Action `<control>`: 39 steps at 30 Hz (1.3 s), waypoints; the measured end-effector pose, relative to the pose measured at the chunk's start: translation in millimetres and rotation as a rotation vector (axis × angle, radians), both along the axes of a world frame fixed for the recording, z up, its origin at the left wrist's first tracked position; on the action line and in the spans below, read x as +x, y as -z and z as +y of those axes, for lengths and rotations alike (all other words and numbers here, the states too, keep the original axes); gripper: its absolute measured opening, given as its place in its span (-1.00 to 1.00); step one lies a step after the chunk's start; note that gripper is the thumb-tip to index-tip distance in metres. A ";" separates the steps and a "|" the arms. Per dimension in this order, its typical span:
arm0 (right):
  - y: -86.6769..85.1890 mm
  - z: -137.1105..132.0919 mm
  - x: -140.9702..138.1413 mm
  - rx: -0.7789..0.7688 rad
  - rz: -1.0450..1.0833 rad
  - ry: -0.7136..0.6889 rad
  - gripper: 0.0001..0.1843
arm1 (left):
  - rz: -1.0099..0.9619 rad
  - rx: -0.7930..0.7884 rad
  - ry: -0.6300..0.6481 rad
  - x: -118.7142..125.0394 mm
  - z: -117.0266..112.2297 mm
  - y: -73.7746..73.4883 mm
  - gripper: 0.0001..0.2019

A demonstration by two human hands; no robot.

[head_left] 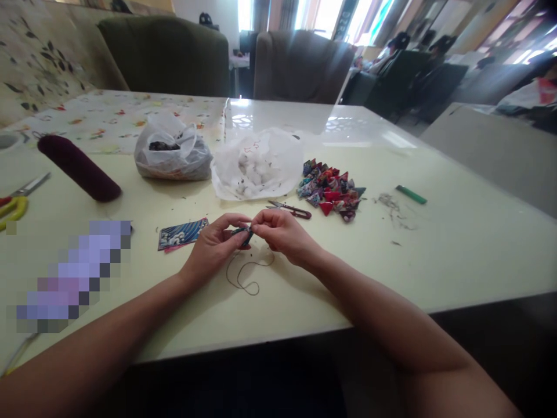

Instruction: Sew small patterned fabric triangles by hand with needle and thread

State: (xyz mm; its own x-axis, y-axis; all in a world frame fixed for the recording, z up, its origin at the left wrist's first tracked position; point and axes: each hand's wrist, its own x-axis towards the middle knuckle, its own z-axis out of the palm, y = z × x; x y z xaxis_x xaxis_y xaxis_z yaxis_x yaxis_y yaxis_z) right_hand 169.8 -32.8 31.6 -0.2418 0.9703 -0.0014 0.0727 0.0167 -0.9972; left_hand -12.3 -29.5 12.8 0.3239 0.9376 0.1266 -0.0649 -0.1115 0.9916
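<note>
Between the fingers of my left hand (213, 241) is a small dark piece of patterned fabric (245, 237) with a bit of red at its lower edge. My right hand (285, 234) is closed in a pinch at the fabric's upper right edge; whether a needle is in the pinch is too small to see. A dark thread (250, 264) loops down from there onto the table. Patterned fabric pieces (183, 233) lie stacked left of my left hand. Just beyond my right hand rest thread snips (298, 211). Several stuffed fabric triangles (331, 188) are heaped behind them.
White stuffing (256, 171) sits on a spread plastic bag, beside a tied plastic bag (172, 154). At left are a purple thread cone (80, 168), yellow-handled scissors (17, 209) and a blurred-out object (73, 278). Thread scraps (391, 209) and a green cutter (411, 194) lie right.
</note>
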 end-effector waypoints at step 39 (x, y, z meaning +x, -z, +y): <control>10.0 0.8 -2.4 0.215 -0.106 0.050 -0.84 | -0.043 -0.271 0.054 -4.0 4.0 -1.0 -0.74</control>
State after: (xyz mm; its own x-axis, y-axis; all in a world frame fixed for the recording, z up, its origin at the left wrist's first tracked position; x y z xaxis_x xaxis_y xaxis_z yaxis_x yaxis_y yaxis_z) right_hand 167.3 -32.0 21.6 -0.2026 0.9618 0.1842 0.1828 0.2219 -0.9578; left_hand -16.3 -25.5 13.8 0.3743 0.9206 -0.1114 -0.1066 0.1620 0.9810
